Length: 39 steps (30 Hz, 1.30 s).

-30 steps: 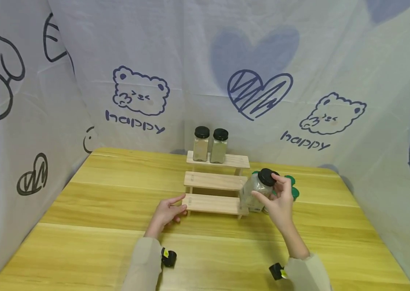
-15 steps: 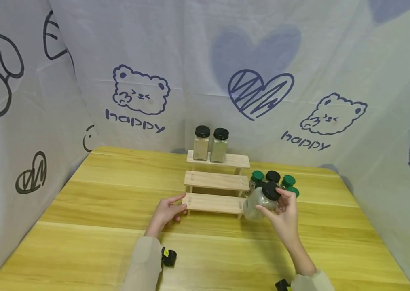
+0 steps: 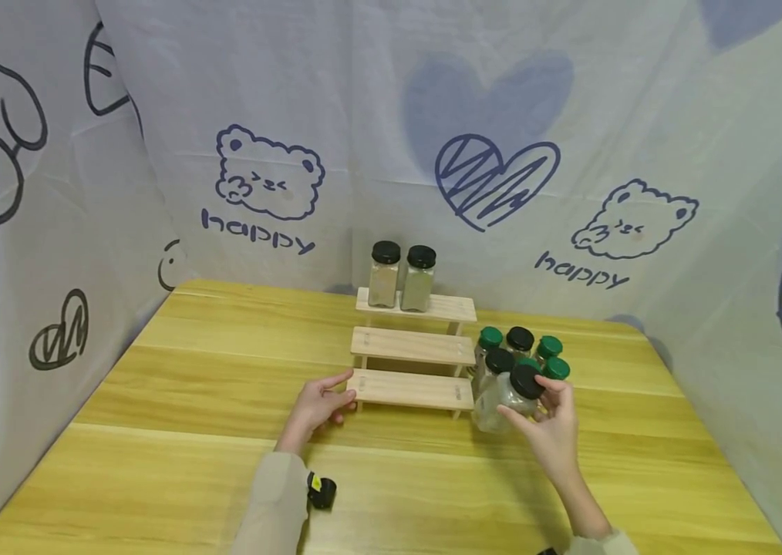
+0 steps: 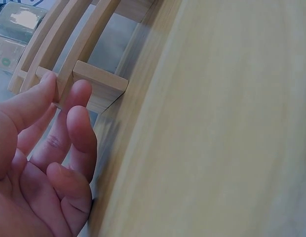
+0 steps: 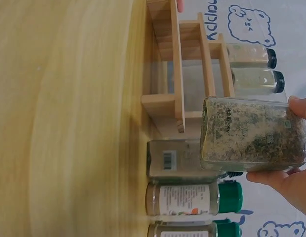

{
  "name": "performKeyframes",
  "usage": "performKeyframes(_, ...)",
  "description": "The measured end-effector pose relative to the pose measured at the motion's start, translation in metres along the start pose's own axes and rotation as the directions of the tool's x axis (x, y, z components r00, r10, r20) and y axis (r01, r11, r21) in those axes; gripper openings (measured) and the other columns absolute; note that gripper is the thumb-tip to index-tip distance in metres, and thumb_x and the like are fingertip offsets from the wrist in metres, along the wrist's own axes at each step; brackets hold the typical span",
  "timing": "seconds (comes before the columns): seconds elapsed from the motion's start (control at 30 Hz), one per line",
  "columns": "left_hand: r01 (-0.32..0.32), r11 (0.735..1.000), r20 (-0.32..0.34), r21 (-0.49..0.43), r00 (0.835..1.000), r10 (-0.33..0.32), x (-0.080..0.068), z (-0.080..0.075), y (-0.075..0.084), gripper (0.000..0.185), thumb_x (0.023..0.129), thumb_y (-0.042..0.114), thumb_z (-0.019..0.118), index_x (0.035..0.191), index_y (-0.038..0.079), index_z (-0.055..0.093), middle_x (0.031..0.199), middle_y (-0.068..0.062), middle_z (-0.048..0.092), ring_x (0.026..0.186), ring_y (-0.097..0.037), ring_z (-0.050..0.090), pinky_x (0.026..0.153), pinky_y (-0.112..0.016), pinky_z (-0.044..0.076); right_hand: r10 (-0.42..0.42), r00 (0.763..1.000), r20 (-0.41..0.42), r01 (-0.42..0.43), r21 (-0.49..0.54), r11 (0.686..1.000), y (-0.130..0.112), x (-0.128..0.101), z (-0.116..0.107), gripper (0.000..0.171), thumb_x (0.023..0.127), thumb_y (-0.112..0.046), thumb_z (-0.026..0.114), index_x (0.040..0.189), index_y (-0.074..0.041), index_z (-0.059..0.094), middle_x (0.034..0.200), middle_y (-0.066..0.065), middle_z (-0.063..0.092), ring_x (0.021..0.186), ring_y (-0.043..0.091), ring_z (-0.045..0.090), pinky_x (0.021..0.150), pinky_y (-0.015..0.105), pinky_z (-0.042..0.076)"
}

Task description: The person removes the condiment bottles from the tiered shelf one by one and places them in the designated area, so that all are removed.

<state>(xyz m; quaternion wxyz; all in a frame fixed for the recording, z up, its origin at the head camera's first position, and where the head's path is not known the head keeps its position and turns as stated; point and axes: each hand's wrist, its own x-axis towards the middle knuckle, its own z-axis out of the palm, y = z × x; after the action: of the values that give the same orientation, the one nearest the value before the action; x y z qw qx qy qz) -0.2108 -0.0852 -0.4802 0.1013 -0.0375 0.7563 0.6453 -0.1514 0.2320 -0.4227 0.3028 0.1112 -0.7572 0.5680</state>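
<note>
My right hand (image 3: 549, 422) grips a clear spice jar (image 3: 505, 397) with a black lid, tilted just above the table to the right of a three-step wooden rack (image 3: 410, 345). The right wrist view shows the jar (image 5: 251, 136) filled with flaky seasoning, fingers (image 5: 300, 106) at its lid end. My left hand (image 3: 321, 405) rests on the table with its fingers (image 4: 74, 116) touching the left end of the rack's lowest step (image 4: 96, 84). Two black-lidded jars (image 3: 401, 276) stand on the top step.
A cluster of several jars (image 3: 521, 351) with green and black lids stands on the yellow wooden table (image 3: 155, 432) right of the rack, just behind the held jar. Printed fabric walls (image 3: 433, 154) enclose the table on three sides.
My right hand has lowered the jar and drawn it toward me and slightly right, uncovering the cluster of jars behind it. The left hand has stayed at the rack's end.
</note>
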Motion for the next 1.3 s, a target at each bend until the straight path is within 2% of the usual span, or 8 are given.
performKeyframes(0.03,-0.001,1.000,-0.001,0.001,1.000,0.001,0.000,0.000,0.000,0.045,0.085,0.017,0.062,0.128,0.017,0.051,0.079,-0.009,0.068,0.042,-0.011,0.050,0.034,-0.022,0.023,0.013,1.000,-0.002,-0.013,-0.013,1.000,0.003,0.000,-0.001,0.064,0.057,0.023,0.071,0.110,0.016,0.037,0.102,0.005,0.051,0.087,0.006,0.053,0.056,0.013,0.044)
performKeyframes(0.13,-0.003,1.000,-0.003,0.001,1.000,0.003,0.000,0.000,0.000,0.044,0.085,0.017,0.062,0.128,0.016,0.051,0.079,-0.009,0.068,0.042,-0.011,0.050,0.034,-0.022,0.023,-0.014,1.000,0.000,0.014,-0.025,1.000,0.054,-0.002,-0.009,0.067,0.057,0.015,0.076,0.114,0.006,0.041,0.105,0.012,0.052,0.085,0.009,0.054,0.049,0.013,0.040)
performKeyframes(0.27,-0.002,1.000,-0.004,0.000,1.000,0.002,-0.001,0.000,0.001,0.044,0.085,0.017,0.062,0.128,0.016,0.051,0.079,-0.009,0.068,0.042,-0.011,0.049,0.034,-0.022,0.023,-0.025,1.000,0.007,0.026,-0.017,1.000,0.051,-0.002,-0.009,0.065,0.057,0.016,0.076,0.111,0.008,0.042,0.102,0.009,0.054,0.082,0.005,0.054,0.043,0.014,0.034)
performKeyframes(0.37,-0.001,1.000,-0.005,-0.003,1.000,0.001,-0.001,0.000,0.001,0.044,0.085,0.016,0.062,0.128,0.016,0.051,0.079,-0.010,0.068,0.041,-0.011,0.049,0.034,-0.022,0.023,-0.029,0.999,0.024,0.030,-0.020,0.999,0.028,-0.002,-0.005,0.061,0.058,0.017,0.075,0.108,0.011,0.041,0.101,0.009,0.053,0.082,0.003,0.054,0.043,0.013,0.035)
performKeyframes(0.5,-0.002,1.000,-0.002,-0.003,1.000,0.002,-0.001,0.000,0.001,0.044,0.085,0.016,0.062,0.128,0.016,0.051,0.079,-0.010,0.067,0.042,-0.011,0.049,0.034,-0.022,0.023,-0.034,0.998,0.059,0.036,-0.030,0.999,0.068,-0.005,-0.007,0.062,0.062,0.004,0.079,0.111,0.001,0.043,0.104,0.008,0.053,0.085,0.003,0.053,0.043,0.013,0.035)
performKeyframes(0.73,-0.001,1.000,-0.003,-0.004,1.000,0.001,-0.002,0.000,0.001,0.044,0.085,0.017,0.062,0.128,0.017,0.051,0.079,-0.010,0.067,0.042,-0.011,0.049,0.034,-0.022,0.023,0.144,0.987,0.067,-0.144,-0.009,0.990,0.033,-0.002,0.001,0.062,0.060,0.017,0.072,0.109,0.014,0.034,0.109,0.022,0.045,0.089,0.001,0.050,0.063,0.012,0.045)
performKeyframes(1.03,0.016,1.000,-0.003,-0.002,1.000,-0.016,0.000,0.001,0.001,0.045,0.085,0.017,0.062,0.128,0.017,0.051,0.079,-0.010,0.067,0.042,-0.011,0.050,0.034,-0.021,0.023,0.077,0.991,0.111,-0.072,-0.049,0.996,0.074,-0.003,-0.002,0.063,0.062,0.004,0.079,0.109,0.005,0.037,0.108,0.014,0.043,0.089,0.005,0.050,0.068,0.015,0.046)
performKeyframes(1.3,0.006,1.000,-0.010,-0.001,1.000,-0.006,-0.002,0.001,0.001,0.044,0.085,0.016,0.062,0.128,0.016,0.051,0.077,-0.009,0.067,0.041,-0.011,0.049,0.033,-0.021,0.022,0.170,0.981,0.095,-0.164,-0.066,0.984,0.044,-0.002,0.005,0.061,0.060,0.016,0.073,0.107,0.013,0.035,0.110,0.021,0.042,0.090,0.006,0.049,0.070,0.014,0.045)
